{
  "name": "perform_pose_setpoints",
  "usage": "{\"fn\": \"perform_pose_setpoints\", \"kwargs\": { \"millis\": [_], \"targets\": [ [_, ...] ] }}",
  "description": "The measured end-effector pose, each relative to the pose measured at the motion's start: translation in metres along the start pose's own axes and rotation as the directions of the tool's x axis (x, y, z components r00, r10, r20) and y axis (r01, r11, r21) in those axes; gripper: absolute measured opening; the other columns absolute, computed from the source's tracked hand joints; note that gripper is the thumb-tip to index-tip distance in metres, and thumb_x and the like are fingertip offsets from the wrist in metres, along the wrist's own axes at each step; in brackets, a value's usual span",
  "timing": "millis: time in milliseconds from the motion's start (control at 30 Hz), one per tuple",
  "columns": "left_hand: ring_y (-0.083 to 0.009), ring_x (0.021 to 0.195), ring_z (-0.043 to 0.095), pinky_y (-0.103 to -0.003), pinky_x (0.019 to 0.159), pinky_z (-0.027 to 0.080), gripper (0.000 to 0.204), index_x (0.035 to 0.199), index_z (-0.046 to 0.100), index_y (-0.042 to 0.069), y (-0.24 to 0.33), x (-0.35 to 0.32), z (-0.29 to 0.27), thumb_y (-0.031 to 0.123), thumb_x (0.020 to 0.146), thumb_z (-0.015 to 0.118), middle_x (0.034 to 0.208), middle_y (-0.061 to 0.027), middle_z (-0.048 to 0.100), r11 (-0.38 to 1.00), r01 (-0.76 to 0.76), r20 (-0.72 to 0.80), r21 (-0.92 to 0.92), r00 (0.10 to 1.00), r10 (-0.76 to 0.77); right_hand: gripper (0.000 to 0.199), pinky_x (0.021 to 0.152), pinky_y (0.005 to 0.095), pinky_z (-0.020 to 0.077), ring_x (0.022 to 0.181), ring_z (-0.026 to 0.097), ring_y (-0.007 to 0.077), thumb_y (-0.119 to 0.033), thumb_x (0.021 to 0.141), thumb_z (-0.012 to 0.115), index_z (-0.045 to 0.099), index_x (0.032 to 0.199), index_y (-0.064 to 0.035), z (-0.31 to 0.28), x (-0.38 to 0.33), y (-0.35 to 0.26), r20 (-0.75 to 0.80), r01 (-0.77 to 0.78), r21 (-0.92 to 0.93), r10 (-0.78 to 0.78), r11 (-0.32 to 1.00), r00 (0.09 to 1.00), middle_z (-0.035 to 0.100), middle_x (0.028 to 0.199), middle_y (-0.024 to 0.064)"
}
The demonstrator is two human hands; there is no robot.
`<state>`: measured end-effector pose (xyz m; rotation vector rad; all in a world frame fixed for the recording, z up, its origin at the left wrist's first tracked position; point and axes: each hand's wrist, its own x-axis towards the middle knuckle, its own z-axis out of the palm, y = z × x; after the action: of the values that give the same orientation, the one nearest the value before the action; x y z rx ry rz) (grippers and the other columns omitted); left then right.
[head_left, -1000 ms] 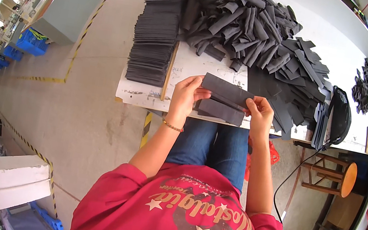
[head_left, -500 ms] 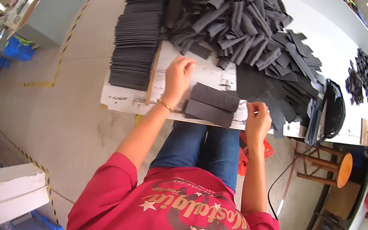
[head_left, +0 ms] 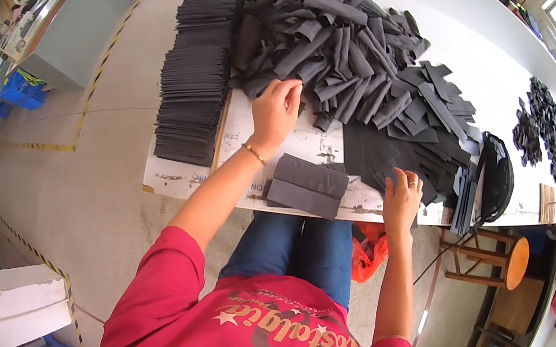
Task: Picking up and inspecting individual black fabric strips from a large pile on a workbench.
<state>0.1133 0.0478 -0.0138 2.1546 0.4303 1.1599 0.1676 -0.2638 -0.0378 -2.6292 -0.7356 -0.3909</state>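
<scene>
My left hand (head_left: 275, 115) is closed at the near edge of a big heap of curled black fabric-like pieces (head_left: 330, 49). Its fingertips are pressed together; whether a piece is between them is hidden. My right hand (head_left: 402, 201), thumb and fingers apart, hovers over or touches the flat black pieces (head_left: 379, 150) spread to the right; contact cannot be made out. Between my hands, close to the table's front edge, a small stack of black rectangular pieces (head_left: 308, 185) lies with a crease or seam running across it.
A long upright-packed row of black pieces (head_left: 193, 84) lines the table's left side. On the right are a black mesh-like item (head_left: 494, 178) with a cord, and small dark pieces (head_left: 530, 132). A wooden stool (head_left: 516, 264) and a red bag (head_left: 369, 253) are below the white table (head_left: 172, 181).
My left hand has moved forward to the heap. My right hand has shifted right, away from the small stack, and its fingers have spread from a pinch. The whole view has tilted slightly.
</scene>
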Motion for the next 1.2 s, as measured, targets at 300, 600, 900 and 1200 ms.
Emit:
{"fn": "perform_pose_setpoints", "kwargs": {
  "millis": [300, 600, 900, 1200],
  "targets": [
    [-0.0324, 0.079, 0.063, -0.042, 0.067, 0.049, 0.027, 0.085, 0.063, 0.004, -0.027, 0.086, -0.004, 0.023, 0.074, 0.079, 0.082, -0.0103, 0.062, 0.938, -0.126, 0.181, 0.323, 0.981, 0.069, 0.024, 0.084, 0.0434, 0.045, 0.1, 0.056, 0.0313, -0.015, 0.084, 0.067, 0.065, 0.107, -0.0065, 0.001, 0.015, 0.01, -0.108, -0.071, -0.009, 0.069, 0.997, 0.992, 0.061, 0.106, 0.0108],
    [-0.0126, 0.052, 0.06, -0.023, 0.044, 0.044, 0.028, 0.092, 0.058, -0.001, 0.011, 0.01, -0.039, 0.025, 0.091, 0.069, 0.072, -0.0078, 0.065, 0.578, 0.56, 0.302, -0.594, 0.82, -0.485, 0.012, 0.076, 0.0419, 0.0502, 0.088, 0.06, 0.0334, -0.014, 0.083, 0.068, 0.067, 0.088, -0.0032, 0.014, 0.038, -0.022, -0.071, 0.144, 0.24, -0.13, 0.96, 0.989, 0.063, 0.088, 0.014],
    [-0.0268, 0.105, 0.065, -0.037, 0.086, 0.054, 0.025, 0.117, 0.057, -0.003, 0.015, -0.058, -0.06, 0.011, 0.096, 0.057, 0.113, -0.0174, 0.066, 0.045, 0.689, 0.518, -0.723, 0.584, -0.625, 0.038, 0.075, 0.0373, 0.0535, 0.095, 0.06, 0.0282, -0.036, 0.083, 0.069, 0.069, 0.095, -0.0001, 0.073, 0.073, -0.082, 0.333, 0.133, -0.255, -0.042, 0.958, 0.942, 0.06, 0.103, 0.0145],
    [-0.0309, 0.088, 0.067, -0.045, 0.077, 0.059, 0.019, 0.107, 0.053, -0.002, 0.023, -0.068, -0.065, 0.015, 0.098, 0.055, 0.097, -0.0176, 0.064, -0.068, 0.66, 0.546, -0.748, 0.553, -0.63, 0.013, 0.076, 0.0379, 0.0516, 0.093, 0.063, 0.0276, -0.011, 0.077, 0.064, 0.069, 0.086, -0.0042, 0.06, 0.056, -0.081, 0.378, 0.405, -0.296, -0.283, 0.865, 0.881, 0.066, 0.094, 0.0127]
  ]
}}
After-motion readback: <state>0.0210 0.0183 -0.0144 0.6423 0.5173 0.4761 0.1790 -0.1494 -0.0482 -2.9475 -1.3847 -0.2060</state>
